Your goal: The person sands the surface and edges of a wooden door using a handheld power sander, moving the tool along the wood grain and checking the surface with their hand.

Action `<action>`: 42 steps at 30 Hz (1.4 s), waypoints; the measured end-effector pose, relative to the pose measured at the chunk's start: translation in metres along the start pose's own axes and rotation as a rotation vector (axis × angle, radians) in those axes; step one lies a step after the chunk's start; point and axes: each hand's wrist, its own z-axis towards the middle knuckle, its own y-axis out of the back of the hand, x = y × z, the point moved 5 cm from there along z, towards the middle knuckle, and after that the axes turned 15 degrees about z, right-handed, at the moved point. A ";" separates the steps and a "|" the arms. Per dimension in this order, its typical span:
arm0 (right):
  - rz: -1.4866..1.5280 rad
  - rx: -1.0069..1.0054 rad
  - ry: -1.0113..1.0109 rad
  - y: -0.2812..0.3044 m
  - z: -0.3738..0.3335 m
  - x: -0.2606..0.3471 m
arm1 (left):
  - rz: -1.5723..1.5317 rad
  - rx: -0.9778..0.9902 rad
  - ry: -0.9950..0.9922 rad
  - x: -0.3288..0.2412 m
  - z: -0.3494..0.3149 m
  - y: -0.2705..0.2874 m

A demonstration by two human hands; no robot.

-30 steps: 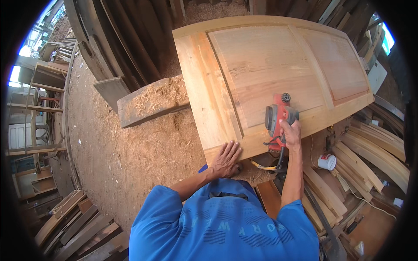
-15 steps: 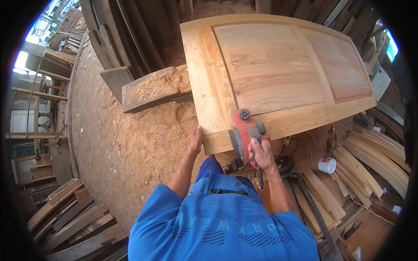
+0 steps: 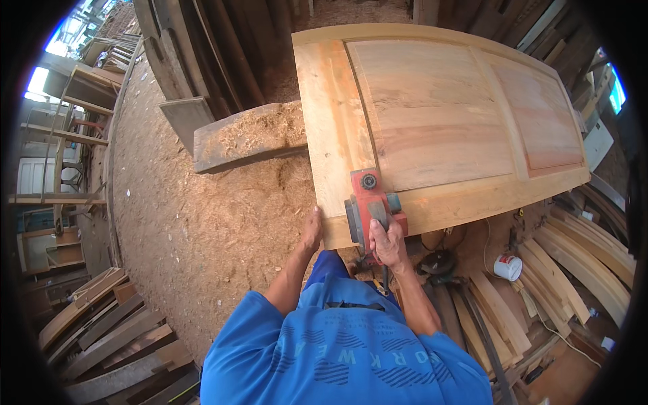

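A panelled wooden door [image 3: 432, 121] lies flat in front of me, pale frame around two inset panels. My right hand [image 3: 388, 244] is wrapped around the rear handle of a red electric hand planer [image 3: 370, 202]. The planer rests on the door's near rail, close to its left corner, with its black side toward the left. At the door's left edge, beside that corner, my left hand [image 3: 312, 229] grips the wood; part of its fingers is hidden beneath. The planer's sole is out of sight against the rail.
A thick timber beam [image 3: 251, 135] covered in shavings sticks out from under the door. Dark boards [image 3: 202, 54] lean behind it. Curved wood pieces [image 3: 587, 243] and a white tub [image 3: 507, 267] sit to the right. Stacked planks [image 3: 121, 331] lie lower left, and shavings cover the floor [image 3: 202, 229].
My right hand has moved the planer left along the near rail, nearer the door's corner. My left hand stays at the door's edge. The whole view has shifted slightly.
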 end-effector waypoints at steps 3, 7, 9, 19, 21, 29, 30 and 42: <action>-0.017 -0.033 0.064 -0.009 0.034 0.008 | -0.200 0.148 0.166 0.001 -0.005 -0.005; -0.065 -0.047 0.104 -0.011 0.080 0.014 | -0.657 0.310 0.092 0.008 -0.005 -0.015; -0.072 -0.057 0.106 -0.016 0.099 0.022 | -0.701 0.325 0.238 0.042 -0.003 -0.016; -0.117 -0.108 0.097 -0.020 0.177 0.039 | 1.140 0.621 -0.447 0.157 -0.046 -0.128; -0.113 -0.107 0.098 -0.022 0.192 0.042 | 1.087 0.705 -0.294 0.155 -0.052 -0.154; -0.147 -0.136 0.149 -0.027 0.252 0.061 | 0.203 1.136 -0.105 0.040 -0.095 -0.161; -0.169 -0.145 0.152 -0.024 0.260 0.066 | 0.246 1.180 -0.227 -0.006 -0.102 -0.142; -0.213 -0.132 0.116 -0.040 0.351 0.086 | 0.493 1.088 -0.418 -0.130 -0.063 -0.088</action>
